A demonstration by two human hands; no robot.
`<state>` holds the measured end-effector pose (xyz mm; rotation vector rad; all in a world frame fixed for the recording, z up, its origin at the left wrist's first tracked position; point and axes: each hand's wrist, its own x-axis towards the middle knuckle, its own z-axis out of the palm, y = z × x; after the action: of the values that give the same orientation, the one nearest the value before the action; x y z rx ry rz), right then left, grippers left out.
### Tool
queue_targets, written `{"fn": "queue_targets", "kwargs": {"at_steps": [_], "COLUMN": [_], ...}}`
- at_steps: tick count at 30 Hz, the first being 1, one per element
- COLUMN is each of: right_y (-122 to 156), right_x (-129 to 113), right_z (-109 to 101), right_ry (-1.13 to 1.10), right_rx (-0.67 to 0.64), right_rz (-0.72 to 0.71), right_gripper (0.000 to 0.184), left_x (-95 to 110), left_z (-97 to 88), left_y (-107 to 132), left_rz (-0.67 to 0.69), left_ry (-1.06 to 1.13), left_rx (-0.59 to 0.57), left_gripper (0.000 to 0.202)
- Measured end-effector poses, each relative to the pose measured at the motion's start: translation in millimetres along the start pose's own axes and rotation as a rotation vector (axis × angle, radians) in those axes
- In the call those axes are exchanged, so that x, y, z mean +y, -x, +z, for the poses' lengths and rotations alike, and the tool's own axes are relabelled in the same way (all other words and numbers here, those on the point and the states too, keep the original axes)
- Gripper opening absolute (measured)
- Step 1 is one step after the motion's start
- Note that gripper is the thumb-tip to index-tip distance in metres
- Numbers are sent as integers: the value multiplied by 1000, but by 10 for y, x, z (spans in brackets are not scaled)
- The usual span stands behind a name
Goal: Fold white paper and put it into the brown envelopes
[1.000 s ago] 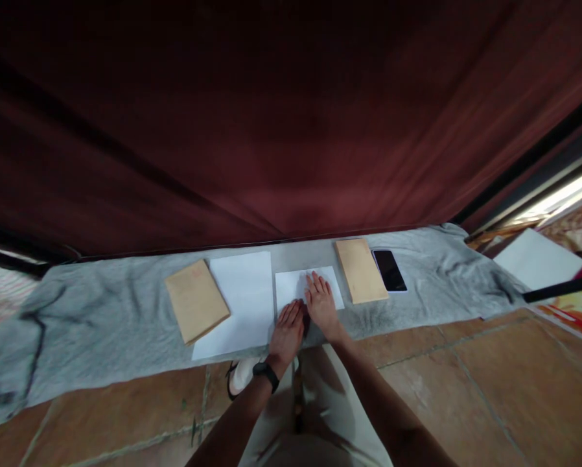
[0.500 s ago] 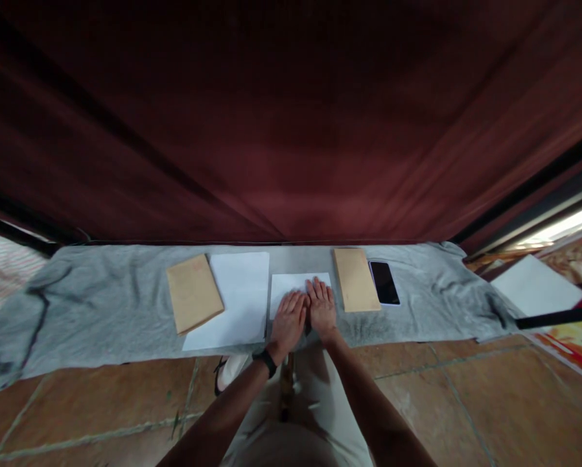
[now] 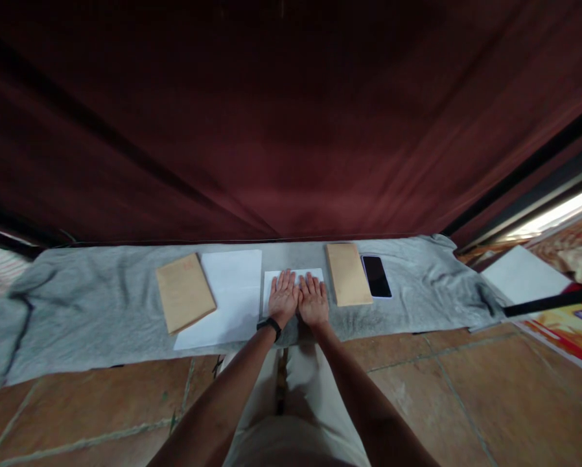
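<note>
Both palms lie flat, side by side, on a small piece of white paper (image 3: 270, 277), which looks folded. My left hand (image 3: 283, 299), with a dark band on its wrist, has its fingers stretched toward the paper's far edge. Close beside it, my right hand (image 3: 314, 300) presses on the right half, fingers slightly spread. The hands cover much of the paper. Larger white sheets (image 3: 235, 292) lie just to the left, partly under a stack of brown envelopes (image 3: 186, 293). To the right is another stack of brown envelopes (image 3: 349, 275).
A phone (image 3: 377, 277) with a dark screen lies beside the right-hand envelopes. Grey cloth (image 3: 111, 298) covers the narrow surface. Behind it rises a dark red fabric wall (image 3: 281, 162). At far right are a white sheet (image 3: 524, 275) and a colourful printed package (image 3: 575, 331).
My left hand has slid forward and straightened on the small paper, now level with my right hand. The whole view has shifted slightly. Envelopes and phone stay in place.
</note>
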<state>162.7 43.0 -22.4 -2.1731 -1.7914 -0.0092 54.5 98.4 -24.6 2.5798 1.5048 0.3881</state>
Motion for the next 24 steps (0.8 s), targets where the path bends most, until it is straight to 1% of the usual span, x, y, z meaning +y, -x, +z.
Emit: {"fn": "queue_targets", "kwargs": {"at_steps": [4, 9, 12, 14, 19, 21, 24], "right_y": [10, 18, -32, -95, -247, -269, -263], "right_x": [-4, 31, 13, -44, -203, -181, -36], "right_z": [-18, -34, -39, -36, 1, 15, 22], "right_ry": [14, 29, 15, -3, -37, -25, 1], "right_rx": [8, -9, -6, -16, -95, -86, -46], "right_rz": [2, -20, 1, 4, -147, -140, -87], "right_gripper": [50, 50, 50, 50, 47, 48, 49], "left_x": [-32, -112, -131, -127, -112, -117, -127], "left_z": [-40, -68, -74, -83, -120, -129, -121], "left_y": [55, 215, 308, 348, 371, 374, 382], "left_rz": [-40, -56, -50, -42, -36, -30, -31], "left_ry": [8, 42, 62, 60, 40, 41, 50], "left_rx": [38, 92, 105, 104, 46, 43, 61], "left_gripper": [57, 58, 57, 56, 56, 56, 57]}}
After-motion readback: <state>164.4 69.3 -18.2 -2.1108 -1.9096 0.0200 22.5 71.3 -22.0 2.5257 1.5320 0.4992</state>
